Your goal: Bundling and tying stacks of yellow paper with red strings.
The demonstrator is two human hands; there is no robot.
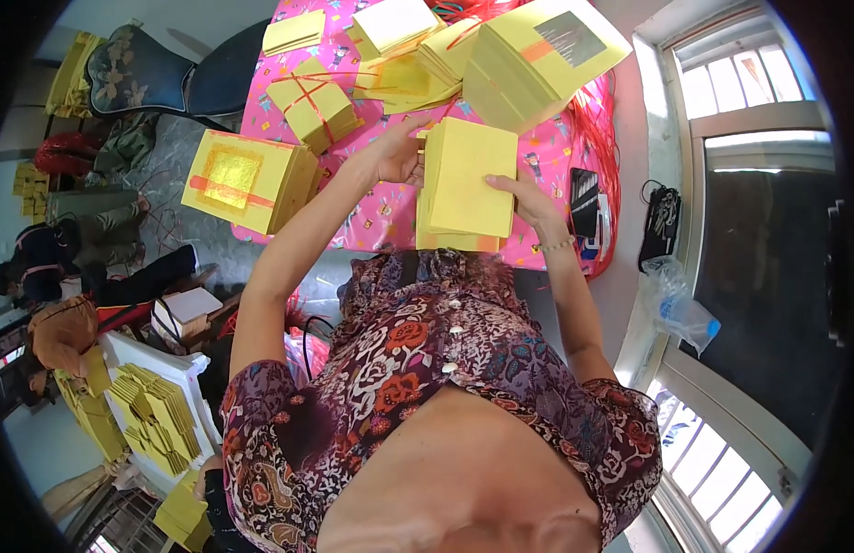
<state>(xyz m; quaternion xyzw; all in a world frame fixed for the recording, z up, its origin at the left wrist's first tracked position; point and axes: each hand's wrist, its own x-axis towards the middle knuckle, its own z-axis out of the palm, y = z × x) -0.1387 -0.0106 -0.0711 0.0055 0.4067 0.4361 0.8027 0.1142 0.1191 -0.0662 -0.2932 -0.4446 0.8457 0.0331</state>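
A thick stack of yellow paper sheets (470,175) is upright between my hands at the table's near edge, its layers slightly uneven. My right hand (535,201) grips its right side, thumb lying on the front sheet. At the left edge, my left hand (404,155) has its fingers against the stack, partly hidden behind it. Just beyond stands a big yellow paper block (510,92) with a silver patch and an orange band. Left of my left hand lies a yellow bundle (312,106) tied crosswise with red string.
The table has a pink patterned cover (376,212). A yellow block with a gold square (238,180) sits at its left edge. More paper stacks (394,26) lie at the back. Red strings (597,138) and a dark phone (583,203) are on the right. A blue chair (141,74) stands left.
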